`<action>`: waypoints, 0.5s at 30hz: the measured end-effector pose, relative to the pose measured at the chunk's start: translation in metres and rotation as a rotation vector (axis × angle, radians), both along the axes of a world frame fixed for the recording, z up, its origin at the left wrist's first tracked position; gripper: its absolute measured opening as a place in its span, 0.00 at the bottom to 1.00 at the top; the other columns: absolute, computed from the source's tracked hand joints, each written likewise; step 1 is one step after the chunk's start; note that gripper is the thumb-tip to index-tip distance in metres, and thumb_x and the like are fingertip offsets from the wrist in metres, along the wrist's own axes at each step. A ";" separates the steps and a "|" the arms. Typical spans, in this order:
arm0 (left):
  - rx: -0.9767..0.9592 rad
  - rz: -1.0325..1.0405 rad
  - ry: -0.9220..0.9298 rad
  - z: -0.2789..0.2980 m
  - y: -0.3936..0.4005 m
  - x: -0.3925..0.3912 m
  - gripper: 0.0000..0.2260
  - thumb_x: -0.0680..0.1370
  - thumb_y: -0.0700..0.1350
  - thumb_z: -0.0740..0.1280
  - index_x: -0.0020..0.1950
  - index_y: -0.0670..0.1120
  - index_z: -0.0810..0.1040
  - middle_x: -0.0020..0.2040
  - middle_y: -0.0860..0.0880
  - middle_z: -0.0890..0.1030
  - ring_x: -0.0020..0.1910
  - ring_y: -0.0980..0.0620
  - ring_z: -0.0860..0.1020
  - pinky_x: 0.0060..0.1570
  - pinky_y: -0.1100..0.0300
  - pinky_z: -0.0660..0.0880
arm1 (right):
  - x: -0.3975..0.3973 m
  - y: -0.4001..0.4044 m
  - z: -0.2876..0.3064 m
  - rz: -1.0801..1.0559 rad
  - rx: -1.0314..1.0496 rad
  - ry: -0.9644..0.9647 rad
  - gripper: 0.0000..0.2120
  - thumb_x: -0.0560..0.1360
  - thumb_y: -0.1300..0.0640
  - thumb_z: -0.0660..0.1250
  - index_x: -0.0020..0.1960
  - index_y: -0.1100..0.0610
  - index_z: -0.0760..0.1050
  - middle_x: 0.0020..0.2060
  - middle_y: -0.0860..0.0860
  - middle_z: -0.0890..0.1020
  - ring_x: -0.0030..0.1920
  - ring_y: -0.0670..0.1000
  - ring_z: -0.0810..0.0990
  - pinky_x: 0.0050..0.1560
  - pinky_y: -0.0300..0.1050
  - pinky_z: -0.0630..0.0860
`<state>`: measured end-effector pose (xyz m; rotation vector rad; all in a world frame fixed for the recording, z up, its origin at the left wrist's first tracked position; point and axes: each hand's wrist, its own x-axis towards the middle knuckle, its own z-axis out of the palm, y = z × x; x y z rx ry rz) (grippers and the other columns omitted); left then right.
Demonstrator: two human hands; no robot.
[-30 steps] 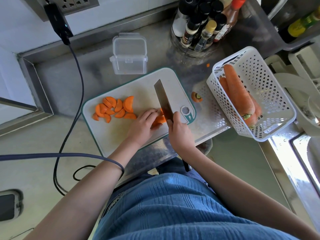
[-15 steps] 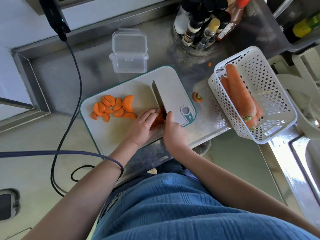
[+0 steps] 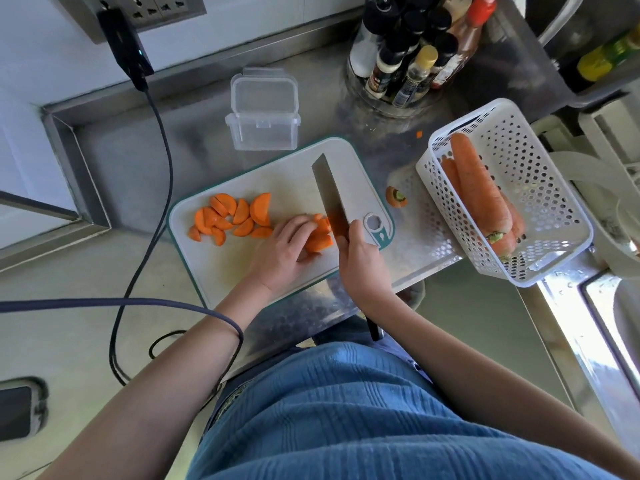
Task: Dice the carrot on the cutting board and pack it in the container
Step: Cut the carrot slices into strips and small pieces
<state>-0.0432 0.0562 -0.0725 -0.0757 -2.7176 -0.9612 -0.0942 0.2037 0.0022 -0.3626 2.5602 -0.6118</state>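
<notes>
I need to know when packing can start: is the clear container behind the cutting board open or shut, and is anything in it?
Open and empty: the container has its lid flipped back, and no carrot shows inside.

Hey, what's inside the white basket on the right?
The white basket holds whole carrots: one large on top, at least one more beneath. How many lie underneath cannot be seen; the top carrot covers them.

Bottle labels [image 3: 381, 72] too blurred — no text can be read
</notes>
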 end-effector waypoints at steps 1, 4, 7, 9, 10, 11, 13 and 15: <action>-0.023 -0.017 0.015 -0.001 -0.002 0.000 0.21 0.73 0.45 0.72 0.63 0.43 0.70 0.62 0.46 0.71 0.56 0.42 0.74 0.51 0.48 0.76 | 0.001 -0.001 0.000 0.001 -0.002 -0.002 0.05 0.83 0.54 0.50 0.50 0.54 0.57 0.35 0.59 0.78 0.33 0.61 0.76 0.33 0.58 0.77; -0.058 -0.045 0.026 -0.004 -0.004 0.000 0.22 0.71 0.41 0.73 0.62 0.43 0.69 0.61 0.46 0.69 0.56 0.42 0.72 0.52 0.46 0.76 | 0.002 -0.003 0.000 -0.001 0.001 0.007 0.06 0.83 0.52 0.49 0.49 0.53 0.56 0.33 0.58 0.77 0.32 0.61 0.76 0.33 0.59 0.77; -0.049 -0.054 0.013 -0.007 -0.006 -0.001 0.22 0.71 0.38 0.74 0.61 0.43 0.69 0.60 0.46 0.70 0.57 0.43 0.72 0.54 0.46 0.75 | 0.003 -0.005 -0.001 0.005 0.010 0.013 0.06 0.83 0.52 0.49 0.49 0.53 0.55 0.33 0.58 0.77 0.32 0.62 0.76 0.32 0.58 0.77; -0.049 -0.052 0.024 -0.008 -0.005 0.000 0.21 0.71 0.38 0.74 0.60 0.41 0.71 0.58 0.44 0.72 0.58 0.43 0.72 0.56 0.47 0.75 | 0.004 -0.006 -0.002 0.019 0.009 0.017 0.06 0.83 0.52 0.49 0.49 0.53 0.55 0.33 0.58 0.77 0.31 0.61 0.76 0.31 0.56 0.76; -0.050 -0.052 0.036 -0.008 -0.005 -0.001 0.20 0.71 0.39 0.74 0.60 0.40 0.72 0.58 0.44 0.74 0.58 0.43 0.71 0.57 0.48 0.74 | 0.004 -0.006 -0.002 0.024 0.006 0.022 0.06 0.83 0.53 0.48 0.48 0.53 0.55 0.33 0.58 0.77 0.31 0.61 0.76 0.30 0.55 0.76; -0.050 -0.054 0.049 -0.008 -0.006 -0.001 0.19 0.71 0.39 0.73 0.59 0.40 0.72 0.58 0.44 0.74 0.59 0.43 0.71 0.58 0.50 0.73 | 0.003 -0.006 -0.003 0.030 0.007 0.026 0.06 0.83 0.53 0.48 0.48 0.53 0.55 0.32 0.58 0.76 0.30 0.60 0.76 0.29 0.54 0.75; -0.043 -0.065 0.070 -0.007 -0.007 -0.002 0.16 0.73 0.40 0.71 0.59 0.40 0.72 0.59 0.45 0.72 0.59 0.44 0.71 0.61 0.53 0.70 | 0.002 -0.007 -0.004 0.039 0.017 0.024 0.06 0.83 0.53 0.48 0.48 0.53 0.54 0.32 0.57 0.76 0.30 0.60 0.75 0.27 0.51 0.71; -0.049 -0.071 0.085 -0.007 -0.008 -0.004 0.13 0.75 0.42 0.67 0.57 0.39 0.74 0.58 0.45 0.72 0.59 0.44 0.71 0.61 0.54 0.69 | 0.002 -0.007 -0.007 0.054 0.050 0.014 0.06 0.83 0.57 0.49 0.48 0.53 0.53 0.32 0.58 0.76 0.30 0.59 0.75 0.27 0.48 0.68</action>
